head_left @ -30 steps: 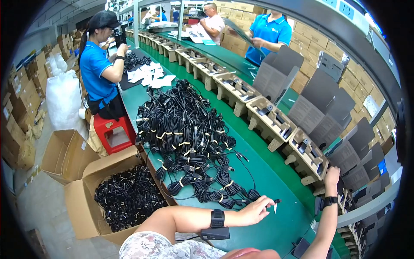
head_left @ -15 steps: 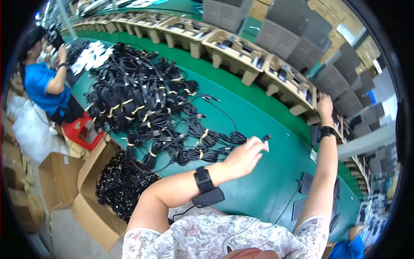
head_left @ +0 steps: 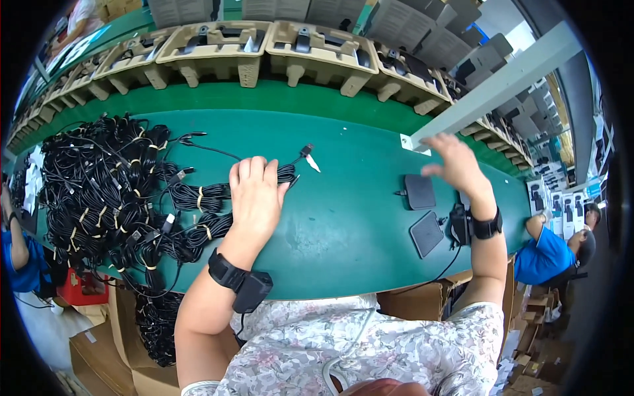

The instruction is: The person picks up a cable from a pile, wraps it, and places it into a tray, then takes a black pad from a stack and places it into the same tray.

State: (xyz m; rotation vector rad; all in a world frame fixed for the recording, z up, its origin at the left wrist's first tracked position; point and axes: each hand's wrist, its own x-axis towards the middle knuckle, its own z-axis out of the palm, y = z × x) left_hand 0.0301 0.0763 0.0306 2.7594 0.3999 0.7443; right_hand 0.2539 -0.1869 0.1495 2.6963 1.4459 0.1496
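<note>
My left hand (head_left: 253, 201) is closed from above over a coiled black cable (head_left: 286, 173) at the right end of the heap. Its fingers lie side by side over the coil, whose far side they hide. A plug (head_left: 306, 150) with a small white tag (head_left: 313, 164) sticks out beyond the fingertips onto the green table (head_left: 343, 218). Nothing is in my right hand (head_left: 457, 168), raised with fingers apart beside the foot of a pale post (head_left: 495, 82). Nearest it are two flat black square devices (head_left: 419, 192) on the table.
Heaped black cables (head_left: 99, 191), tied with tan bands, cover the left of the table. Moulded cardboard trays (head_left: 320, 56) with black parts line the far side. An open carton (head_left: 122, 330) stands below at left. Co-workers in blue sit at left and right (head_left: 545, 257).
My view has swung to the right. My left hand has come down onto a coiled cable. The right hand has drawn back from the far trays and hovers with its fingers spread.
</note>
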